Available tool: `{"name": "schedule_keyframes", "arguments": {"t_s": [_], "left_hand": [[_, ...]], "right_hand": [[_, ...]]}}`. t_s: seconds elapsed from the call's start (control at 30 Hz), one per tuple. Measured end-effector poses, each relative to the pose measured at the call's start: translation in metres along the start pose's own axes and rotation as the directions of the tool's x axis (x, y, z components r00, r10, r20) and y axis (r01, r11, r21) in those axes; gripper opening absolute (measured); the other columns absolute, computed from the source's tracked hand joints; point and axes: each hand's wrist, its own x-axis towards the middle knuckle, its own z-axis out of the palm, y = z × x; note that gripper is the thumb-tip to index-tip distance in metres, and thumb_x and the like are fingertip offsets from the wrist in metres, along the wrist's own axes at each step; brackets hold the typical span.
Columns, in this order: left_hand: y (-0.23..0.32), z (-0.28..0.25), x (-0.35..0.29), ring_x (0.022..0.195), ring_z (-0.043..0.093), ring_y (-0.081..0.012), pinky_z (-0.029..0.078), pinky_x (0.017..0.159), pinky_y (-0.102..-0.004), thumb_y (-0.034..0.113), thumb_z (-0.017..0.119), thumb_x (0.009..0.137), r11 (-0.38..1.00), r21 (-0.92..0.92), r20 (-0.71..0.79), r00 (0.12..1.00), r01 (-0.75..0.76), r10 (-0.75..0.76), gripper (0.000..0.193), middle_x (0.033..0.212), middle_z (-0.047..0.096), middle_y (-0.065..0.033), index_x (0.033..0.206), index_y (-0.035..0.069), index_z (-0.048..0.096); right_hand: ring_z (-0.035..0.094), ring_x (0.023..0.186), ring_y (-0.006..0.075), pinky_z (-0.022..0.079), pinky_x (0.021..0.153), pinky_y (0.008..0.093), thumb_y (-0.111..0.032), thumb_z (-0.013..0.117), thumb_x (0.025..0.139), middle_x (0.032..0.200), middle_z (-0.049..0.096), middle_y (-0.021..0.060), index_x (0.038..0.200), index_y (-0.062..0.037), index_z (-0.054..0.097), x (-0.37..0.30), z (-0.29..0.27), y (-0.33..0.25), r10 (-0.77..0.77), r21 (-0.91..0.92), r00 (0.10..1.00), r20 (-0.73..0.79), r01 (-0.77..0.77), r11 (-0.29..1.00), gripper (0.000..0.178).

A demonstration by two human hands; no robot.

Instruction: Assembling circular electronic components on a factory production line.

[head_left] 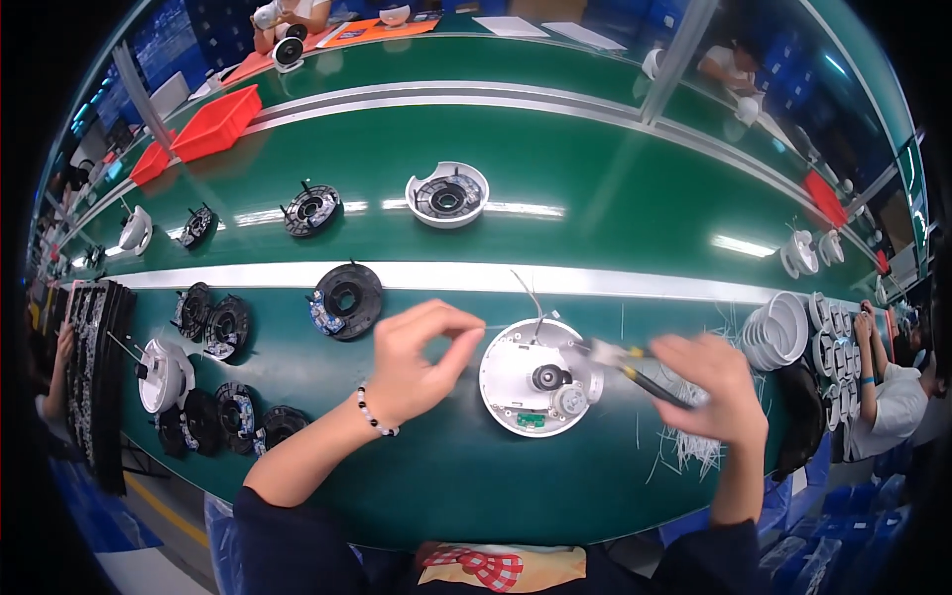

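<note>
A round white camera housing [498, 397] lies on the green bench in front of me, its inside facing up. In it are a black lens [547, 377], a small motor [569, 400] and a green circuit board [531, 420]; wires [534, 297] stick out at its far edge. Left of the housing is my left hand [421, 362], thumb and forefinger pinched together; whatever is between them is too small to make out. My right hand [714, 387], smeared by motion, grips cutting pliers [645, 381] with black-and-yellow handles. Their jaws are over the housing's right rim.
Thin white plastic strips [694, 446] are heaped at right, near stacked white shells [775, 332]. Black round parts with circuit boards [236, 416] lie at left beside a white housing [164, 377]. Beyond a white rail [436, 276], a green belt carries a white shell [446, 203]. Other people work nearby.
</note>
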Motion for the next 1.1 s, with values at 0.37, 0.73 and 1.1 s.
{"name": "schedule_keyframes", "arguments": {"t_s": [0.37, 0.73, 1.1], "left_hand": [[0.079, 0.065, 0.070, 0.106, 0.046, -0.0296, 0.036, 0.086, -0.0367, -0.004, 0.050, 0.064, 0.876, 0.030, 0.243, 0.854, -0.481, 0.460, 0.049, 0.111, 0.049, -0.0182, 0.112, -0.006, 0.043], [-0.035, 0.037, -0.012, 0.095, 0.056, -0.0223, 0.053, 0.070, -0.0359, 0.026, 0.053, 0.083, 0.419, -0.357, 0.791, 0.508, 0.835, -0.339, 0.053, 0.109, 0.050, -0.0146, 0.122, -0.003, 0.032], [-0.066, 0.188, 0.164, 0.082, 0.059, -0.0321, 0.056, 0.061, -0.0390, 0.018, 0.049, 0.079, 0.411, -0.663, 0.426, 0.767, 0.625, -0.479, 0.043, 0.095, 0.053, -0.0200, 0.110, -0.009, 0.039]], "right_hand": [[0.060, 0.073, 0.0218, 0.045, 0.066, 0.0297, -0.021, 0.073, 0.051, 0.089, 0.063, 0.0075, 0.090, -0.0039, 0.062, -0.049, 0.041, -0.064, -0.024, 0.363, 0.965, 0.262, -0.076, 0.929, 0.044], [0.057, 0.085, 0.0295, 0.044, 0.077, 0.0375, -0.020, 0.070, 0.053, 0.093, 0.061, 0.0121, 0.100, -0.0053, 0.059, -0.059, 0.114, -0.101, -0.057, 0.501, 0.998, 0.033, 0.033, 0.865, 0.050], [0.048, 0.094, 0.0311, 0.037, 0.082, 0.0412, -0.025, 0.067, 0.052, 0.106, 0.054, 0.0108, 0.106, -0.0061, 0.055, -0.056, 0.135, -0.101, -0.044, 0.412, 0.998, 0.034, 0.026, 0.911, 0.058]]}}
